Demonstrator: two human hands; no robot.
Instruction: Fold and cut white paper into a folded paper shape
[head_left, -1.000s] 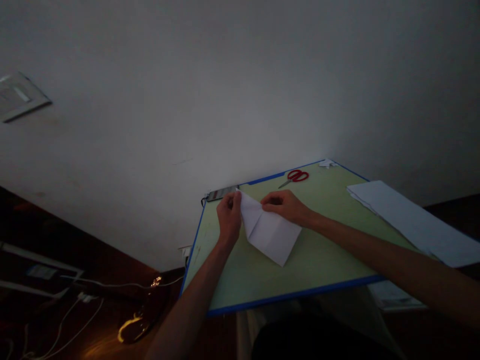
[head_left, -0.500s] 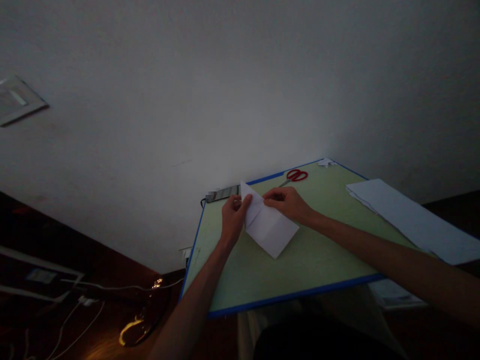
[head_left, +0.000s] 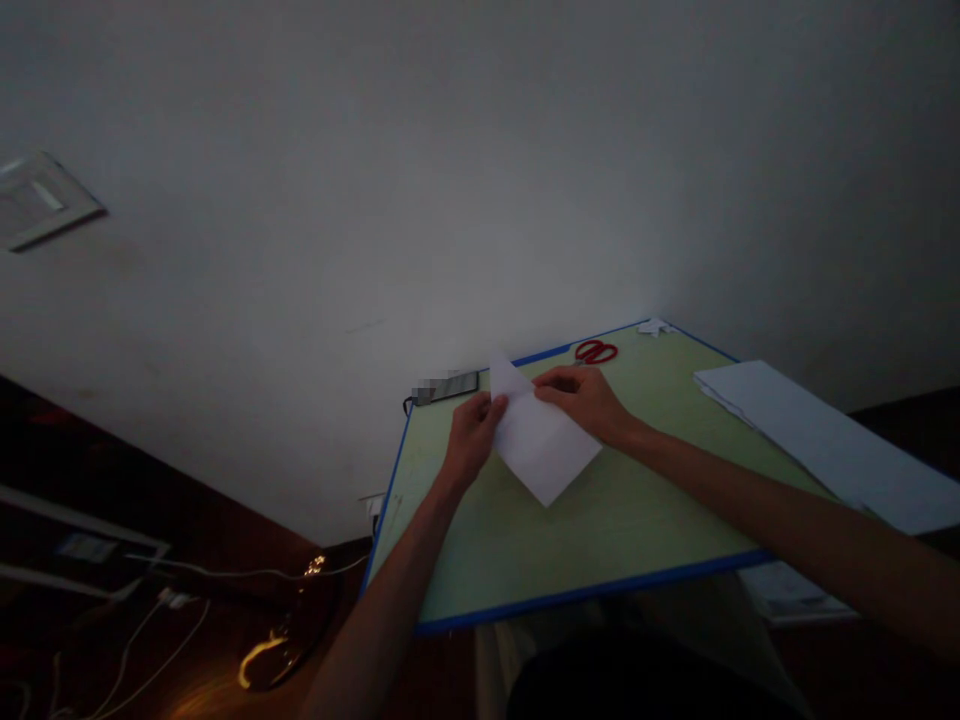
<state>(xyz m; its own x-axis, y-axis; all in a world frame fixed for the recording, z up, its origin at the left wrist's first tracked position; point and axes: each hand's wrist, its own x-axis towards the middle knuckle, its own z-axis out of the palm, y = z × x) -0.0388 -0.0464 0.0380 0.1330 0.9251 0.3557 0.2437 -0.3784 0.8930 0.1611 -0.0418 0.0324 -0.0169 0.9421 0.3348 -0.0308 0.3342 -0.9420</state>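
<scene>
A folded sheet of white paper (head_left: 546,452) is held up over the green tabletop (head_left: 630,520), one pointed corner rising at the back and another pointing toward me. My left hand (head_left: 475,428) is closed on its left edge, thumb on the near face. On the right edge, my right hand (head_left: 579,398) pinches the paper between thumb and fingertips. Behind that hand lie red-handled scissors (head_left: 596,352), their blades mostly hidden. The fingers behind the paper are out of sight.
A dark phone (head_left: 454,387) lies at the table's back left edge. Paper scraps (head_left: 655,327) sit in the far corner. A stack of white paper (head_left: 825,440) overhangs the right edge. White cables (head_left: 247,575) run at lower left; the wall (head_left: 480,180) stands behind.
The paper has turned slightly, and the crease and flap seen on its left part no longer show. Both hands have shifted a little to the right, still gripping it.
</scene>
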